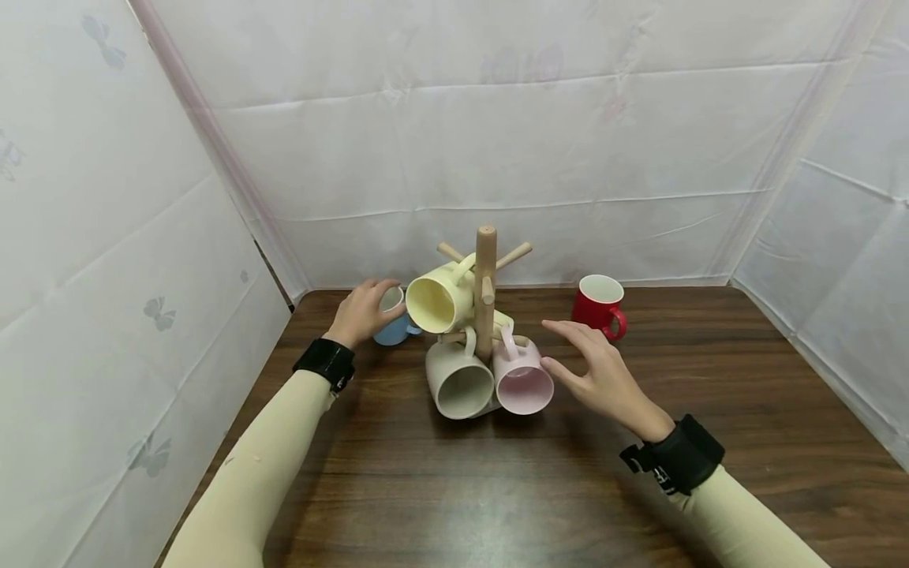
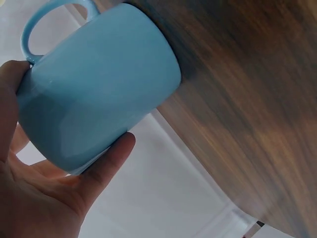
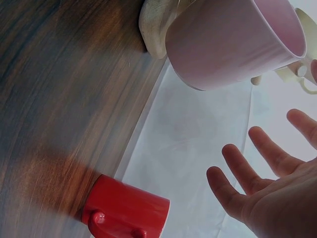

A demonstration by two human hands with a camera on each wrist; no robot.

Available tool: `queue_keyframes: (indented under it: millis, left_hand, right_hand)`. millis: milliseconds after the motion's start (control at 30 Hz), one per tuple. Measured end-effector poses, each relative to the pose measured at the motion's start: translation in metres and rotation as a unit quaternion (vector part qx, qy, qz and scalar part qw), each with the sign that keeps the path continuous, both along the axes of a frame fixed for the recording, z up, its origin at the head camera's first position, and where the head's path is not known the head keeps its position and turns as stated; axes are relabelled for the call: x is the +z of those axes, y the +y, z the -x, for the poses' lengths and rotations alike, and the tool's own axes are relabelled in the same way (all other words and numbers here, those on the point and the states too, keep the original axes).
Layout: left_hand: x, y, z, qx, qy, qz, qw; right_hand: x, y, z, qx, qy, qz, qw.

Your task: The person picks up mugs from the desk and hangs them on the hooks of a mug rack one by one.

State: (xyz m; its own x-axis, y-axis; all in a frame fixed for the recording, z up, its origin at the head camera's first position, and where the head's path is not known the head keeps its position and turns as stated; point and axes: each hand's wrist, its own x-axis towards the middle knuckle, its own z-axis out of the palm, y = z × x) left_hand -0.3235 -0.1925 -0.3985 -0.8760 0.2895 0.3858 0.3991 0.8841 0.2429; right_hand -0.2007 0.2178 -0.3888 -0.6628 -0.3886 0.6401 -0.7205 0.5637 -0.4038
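At the back left, my left hand (image 1: 360, 313) grips a light blue mug (image 1: 392, 331) by its rim. In the left wrist view the blue mug (image 2: 101, 87) lies between thumb and fingers, its handle to one side. A wooden mug tree (image 1: 486, 296) stands in the middle, holding a pale yellow mug (image 1: 435, 301) on an upper peg. Below hang a grey-cream mug (image 1: 460, 383) and a pink mug (image 1: 524, 383). My right hand (image 1: 604, 377) is held with fingers spread just right of the pink mug, holding nothing; the right wrist view shows a gap to the pink mug (image 3: 233, 44).
A red mug (image 1: 599, 304) with a white inside stands upright at the back right, beyond my right hand. The dark wooden table (image 1: 454, 489) meets pale sheet walls (image 1: 454, 150) at the back and sides.
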Motion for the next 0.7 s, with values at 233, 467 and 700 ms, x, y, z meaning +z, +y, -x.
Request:
queue_keyframes:
  millis: [233,467,700]
  left_hand:
    - [0.003,-0.008,-0.008,0.021,0.021,-0.049,0.9983]
    - [0.015,-0.017,-0.025,0.05,0.043,-0.116,0.9911]
    - [0.023,-0.029,-0.045,0.077,0.066,-0.164,0.9813]
  right_hand:
    - [0.0,-0.001,0.002,0.001,-0.001,0.0,1.0]
    - [0.001,-0.004,0.006,0.004,0.001,0.002,1.0]
    - [0.005,-0.011,0.008,0.015,0.02,0.01,1.0]
